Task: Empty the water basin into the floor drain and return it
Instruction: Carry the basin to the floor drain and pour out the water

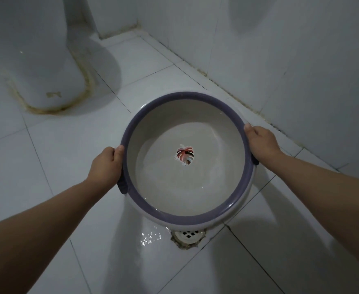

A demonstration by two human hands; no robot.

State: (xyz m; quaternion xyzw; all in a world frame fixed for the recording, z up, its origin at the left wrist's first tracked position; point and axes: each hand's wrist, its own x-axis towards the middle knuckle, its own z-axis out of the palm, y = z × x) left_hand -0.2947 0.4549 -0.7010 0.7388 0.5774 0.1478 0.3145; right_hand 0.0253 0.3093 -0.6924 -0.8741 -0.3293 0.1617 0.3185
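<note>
A round white water basin (163, 115) with a purple rim and a leaf picture on its bottom is held above the white tiled floor. Shallow water lies in it. My left hand (105, 164) grips the rim on the left side, and my right hand (261, 142) grips the rim on the right. The basin's near edge hangs just over the white floor drain (188, 235), half of whose grate shows below the rim. A wet, shiny patch (151, 237) glistens on the tile left of the drain.
A white toilet base (47, 66) with a stained seal stands at the back left. Tiled walls (280, 49) run along the back and right, meeting the floor in a dirty grout line close behind the basin.
</note>
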